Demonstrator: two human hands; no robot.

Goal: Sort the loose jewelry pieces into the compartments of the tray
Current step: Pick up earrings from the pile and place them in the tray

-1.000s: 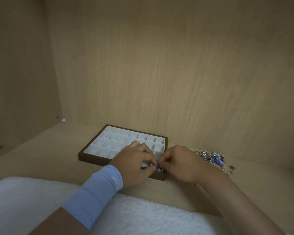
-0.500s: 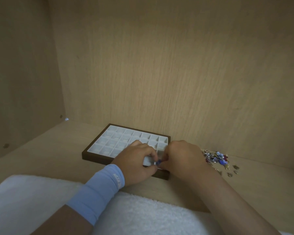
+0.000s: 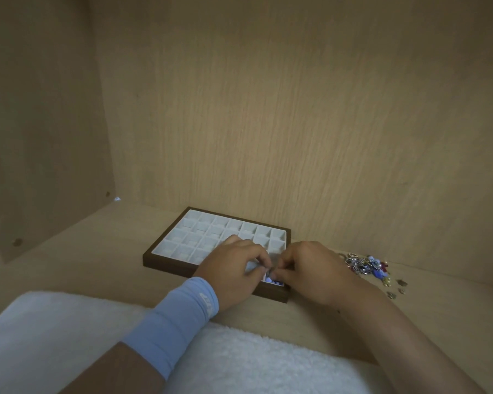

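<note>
A brown-framed tray (image 3: 165,261) with many small white compartments lies on the wooden shelf. My left hand (image 3: 234,273) and my right hand (image 3: 308,268) meet over its near right corner, fingertips pinched together on a small jewelry piece that is mostly hidden. A blue beaded piece (image 3: 273,280) lies in the near right compartment just under the fingertips. A pile of loose jewelry (image 3: 366,265) with silver rings and blue and red beads lies on the shelf to the right of the tray.
The wooden back wall (image 3: 296,123) stands right behind the tray and a side wall (image 3: 40,123) closes the left. A white fluffy towel (image 3: 239,362) covers the near edge. A few small gold pieces (image 3: 396,288) lie scattered by the pile.
Both hands stayed pinched together over the tray's near right corner with only small finger shifts. The view moved slightly.
</note>
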